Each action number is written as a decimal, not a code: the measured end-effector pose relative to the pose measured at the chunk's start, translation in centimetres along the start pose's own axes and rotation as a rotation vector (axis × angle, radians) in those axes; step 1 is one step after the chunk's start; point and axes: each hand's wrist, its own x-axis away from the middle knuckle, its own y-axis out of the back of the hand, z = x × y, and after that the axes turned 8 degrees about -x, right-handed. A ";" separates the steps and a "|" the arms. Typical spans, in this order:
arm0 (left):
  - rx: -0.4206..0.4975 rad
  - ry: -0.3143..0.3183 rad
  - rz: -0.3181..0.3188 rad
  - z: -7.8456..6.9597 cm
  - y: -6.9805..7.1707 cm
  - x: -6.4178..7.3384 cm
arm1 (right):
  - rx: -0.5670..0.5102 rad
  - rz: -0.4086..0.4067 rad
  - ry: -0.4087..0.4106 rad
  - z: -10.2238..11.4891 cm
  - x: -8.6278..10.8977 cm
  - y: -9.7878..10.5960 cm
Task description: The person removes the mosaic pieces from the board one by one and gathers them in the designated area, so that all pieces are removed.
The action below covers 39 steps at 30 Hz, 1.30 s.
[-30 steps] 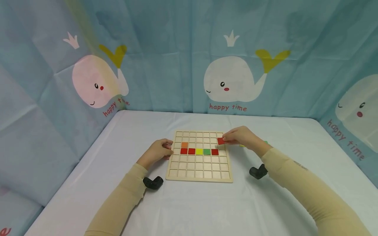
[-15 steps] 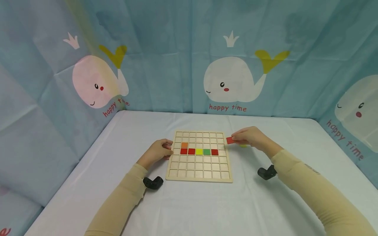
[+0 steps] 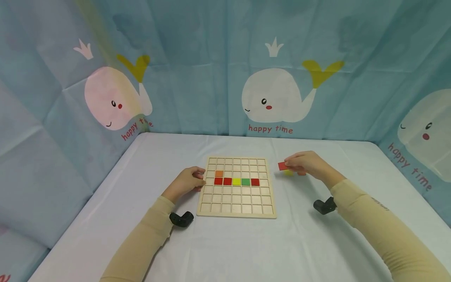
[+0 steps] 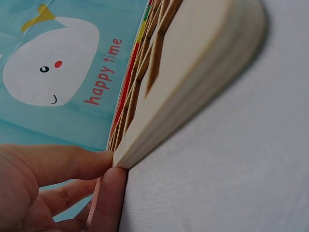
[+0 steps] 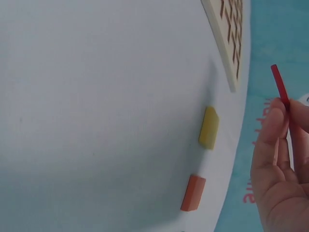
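Note:
A square wooden grid board (image 3: 237,199) lies on the white table. One of its rows carries red, red, yellow, green and red square tiles, with an orange tile (image 3: 219,173) in the row behind. My left hand (image 3: 188,181) grips the board's left edge, its fingertips right at the rim in the left wrist view. To the right of the board, my right hand (image 3: 307,163) pinches a red square tile (image 3: 282,166) between thumb and fingers, raised above the table. In the right wrist view that tile (image 5: 279,84) appears edge-on, pointing away from the fingertips.
Yellow tile material (image 5: 209,128) and an orange block-like piece (image 5: 193,192) lie on the table under my right hand. A black curved device sits at each wrist. A blue whale-print curtain (image 3: 197,98) borders the table (image 3: 232,250) at the back and sides.
My right hand has moved right, carrying the red tile from over the board's right edge to beside it. My left hand stays at the board's left edge.

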 end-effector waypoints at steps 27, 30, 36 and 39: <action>0.001 -0.010 -0.001 0.1 0.1 0.0 | -0.036 -0.007 -0.001 -2.4 0.7 4.7; -0.005 -0.003 -0.006 0.0 0.1 0.0 | -0.056 -0.021 -0.037 -2.5 0.7 5.2; -0.013 -0.003 -0.006 -0.1 0.1 0.0 | -0.136 -0.040 -0.083 -3.0 0.7 6.1; -0.013 0.000 -0.008 -0.1 0.1 0.0 | -0.152 -0.044 -0.087 -3.4 0.7 6.4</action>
